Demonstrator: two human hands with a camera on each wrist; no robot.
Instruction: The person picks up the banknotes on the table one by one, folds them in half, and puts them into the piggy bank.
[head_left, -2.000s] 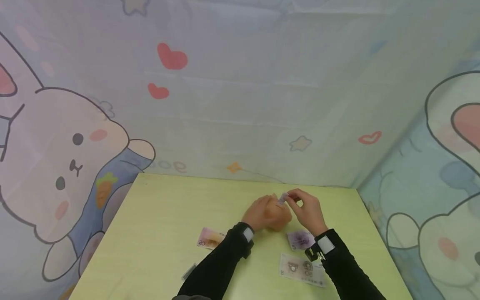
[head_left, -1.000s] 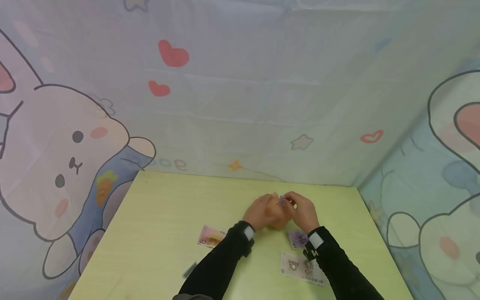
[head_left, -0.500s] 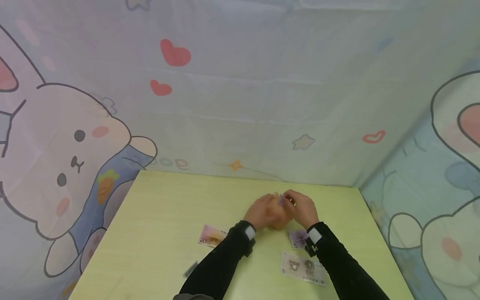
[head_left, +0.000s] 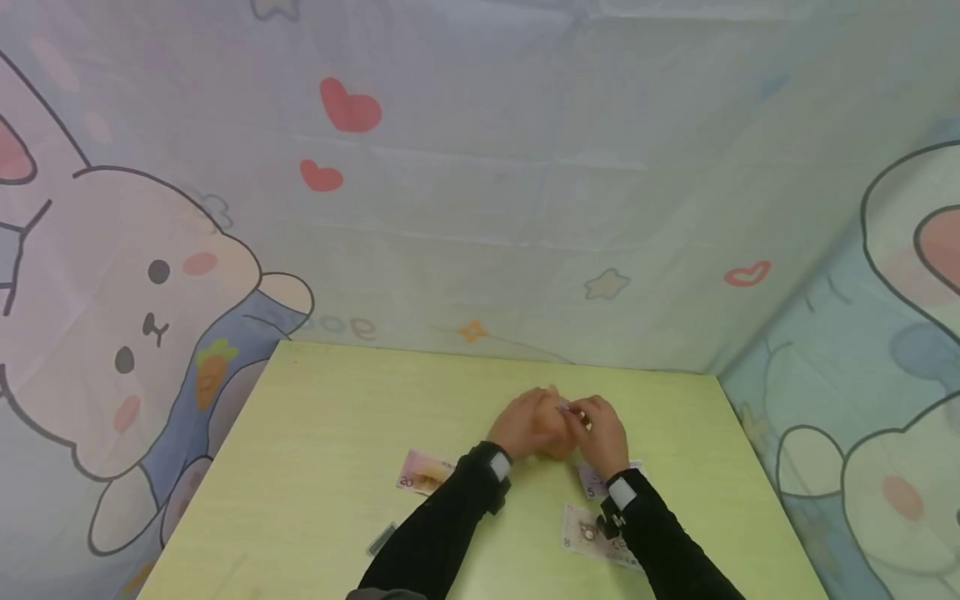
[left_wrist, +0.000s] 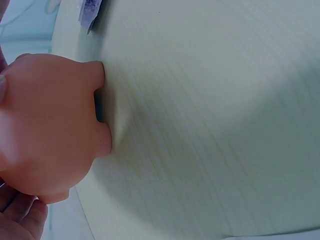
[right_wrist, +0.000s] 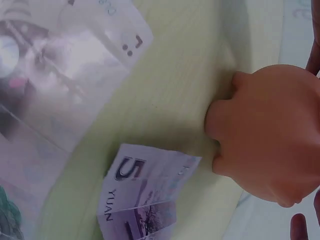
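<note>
An orange piggy bank (head_left: 557,442) stands upright on its feet near the back of the table. My left hand (head_left: 519,423) grips it from the left side, its fingertips (left_wrist: 34,215) showing at one end in the left wrist view. Over the top of the bank, my right hand (head_left: 602,433) pinches a small folded banknote (head_left: 563,407). Only a pale sliver of that note shows; the slot is hidden. Close to the bank lies a creased purple 5 yuan note (right_wrist: 145,195), partly under my right wrist in the head view.
On the pale yellow table (head_left: 322,433), a larger pale note (head_left: 588,533) lies partly beneath the right forearm. A pink-brown 20 note (head_left: 422,472) and a greyish flat piece (head_left: 381,539) lie by the left sleeve. A printed cloth (head_left: 480,208) hangs behind.
The folded note has gone down at the top of the piggy bank, with less of it showing. My right hand has shifted slightly down and left. My left hand stays on the bank.
</note>
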